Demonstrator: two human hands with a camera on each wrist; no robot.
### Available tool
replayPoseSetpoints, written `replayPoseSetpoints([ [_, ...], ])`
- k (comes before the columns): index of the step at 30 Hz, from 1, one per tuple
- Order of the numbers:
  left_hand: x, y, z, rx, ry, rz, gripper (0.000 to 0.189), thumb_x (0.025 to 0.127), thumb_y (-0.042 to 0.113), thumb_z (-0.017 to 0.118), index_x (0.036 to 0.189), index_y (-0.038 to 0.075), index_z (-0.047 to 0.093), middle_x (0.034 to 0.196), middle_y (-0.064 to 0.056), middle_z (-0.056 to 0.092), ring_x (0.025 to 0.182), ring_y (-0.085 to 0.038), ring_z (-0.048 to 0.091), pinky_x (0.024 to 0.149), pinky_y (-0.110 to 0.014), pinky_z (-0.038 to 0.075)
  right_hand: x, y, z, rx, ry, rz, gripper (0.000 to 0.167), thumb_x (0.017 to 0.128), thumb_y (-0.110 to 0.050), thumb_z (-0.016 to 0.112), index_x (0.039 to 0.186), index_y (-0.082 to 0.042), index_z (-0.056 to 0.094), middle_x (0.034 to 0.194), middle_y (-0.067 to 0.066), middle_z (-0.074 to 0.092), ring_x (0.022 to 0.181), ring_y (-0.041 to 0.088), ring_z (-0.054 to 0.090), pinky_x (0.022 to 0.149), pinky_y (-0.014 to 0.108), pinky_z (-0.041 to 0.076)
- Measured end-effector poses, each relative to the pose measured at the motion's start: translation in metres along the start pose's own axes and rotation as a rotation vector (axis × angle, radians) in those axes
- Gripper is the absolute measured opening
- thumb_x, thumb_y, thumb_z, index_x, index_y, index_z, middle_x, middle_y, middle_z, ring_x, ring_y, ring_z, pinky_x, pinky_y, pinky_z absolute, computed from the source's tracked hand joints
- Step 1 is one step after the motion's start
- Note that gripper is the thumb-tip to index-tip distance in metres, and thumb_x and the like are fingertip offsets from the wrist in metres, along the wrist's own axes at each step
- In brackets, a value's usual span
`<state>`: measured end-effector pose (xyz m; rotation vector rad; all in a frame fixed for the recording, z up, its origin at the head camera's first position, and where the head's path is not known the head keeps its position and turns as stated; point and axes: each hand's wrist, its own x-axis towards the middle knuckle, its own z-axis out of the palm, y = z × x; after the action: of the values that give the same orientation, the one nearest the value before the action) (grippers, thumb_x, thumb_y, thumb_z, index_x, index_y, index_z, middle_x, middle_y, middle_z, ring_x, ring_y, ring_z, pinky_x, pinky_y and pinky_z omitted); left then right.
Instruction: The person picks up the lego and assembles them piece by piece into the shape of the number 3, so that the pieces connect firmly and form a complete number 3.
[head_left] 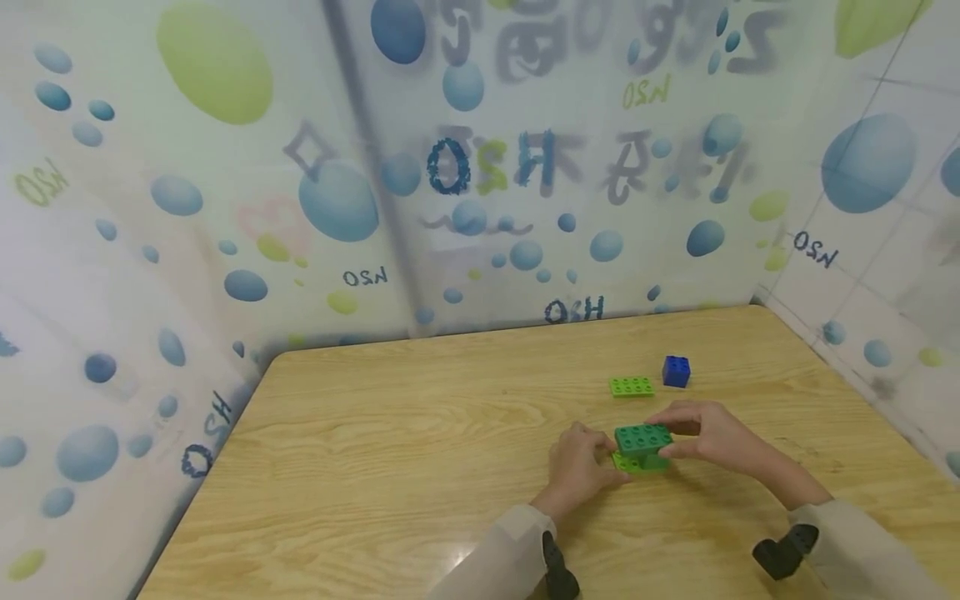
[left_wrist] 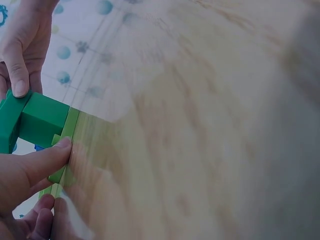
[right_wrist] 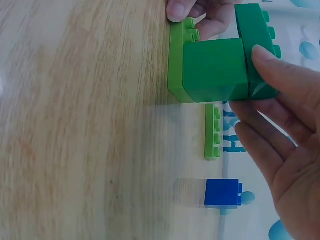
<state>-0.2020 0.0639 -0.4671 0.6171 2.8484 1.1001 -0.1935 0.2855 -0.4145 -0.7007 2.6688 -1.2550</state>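
Note:
A small stack of toy building bricks stands on the table in front of me. Its base is a light green flat brick (right_wrist: 177, 65), lying on the tabletop. A dark green block (right_wrist: 215, 70) sits on one end of that base, leaving some studs bare. Across the top is a dark green studded brick (head_left: 643, 439), jutting out past the block. My left hand (head_left: 581, 468) pinches the bare end of the light green base between thumb and fingers. With thumb and fingers, my right hand (head_left: 714, 437) grips the top brick at its right end.
Behind the stack lies another light green flat brick (head_left: 632, 387), with a blue brick (head_left: 676, 372) to its right. The wooden table (head_left: 390, 433) meets a wall covering (head_left: 480, 275) printed with blue and green spots at its back edge.

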Motion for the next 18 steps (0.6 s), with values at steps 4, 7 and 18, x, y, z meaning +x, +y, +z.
replayPoseSetpoints([
  [4,0.001,0.000,0.000,0.004,0.002,0.003,0.037,0.063,0.036,0.083,0.093,0.020,0.070,0.083,0.013,0.045,0.075,-0.003,0.040,0.070,-0.024,0.030,0.001,0.003,-0.002,0.016,-0.017,0.005,0.044,0.079,-0.024,0.072,0.114,0.000,0.062,0.105,0.010,0.060,0.092,0.009,0.057,0.077,0.029,0.048],
  [7,0.001,0.000,0.001,0.009,0.005,0.011,0.037,0.063,0.037,0.083,0.093,0.020,0.071,0.085,0.013,0.047,0.077,-0.003,0.041,0.070,-0.025,0.031,0.000,0.003,-0.003,0.008,-0.020,0.011,0.045,0.078,-0.025,0.073,0.114,0.000,0.061,0.108,0.012,0.060,0.094,0.011,0.058,0.078,0.033,0.048],
  [18,0.002,0.000,0.001,0.030,0.013,0.034,0.036,0.062,0.036,0.083,0.091,0.019,0.071,0.082,0.011,0.047,0.074,-0.004,0.041,0.068,-0.025,0.031,0.000,0.009,0.008,-0.013,0.032,0.053,0.051,0.075,-0.025,0.075,0.115,0.002,0.060,0.110,0.014,0.058,0.101,0.032,0.056,0.081,0.041,0.047],
])
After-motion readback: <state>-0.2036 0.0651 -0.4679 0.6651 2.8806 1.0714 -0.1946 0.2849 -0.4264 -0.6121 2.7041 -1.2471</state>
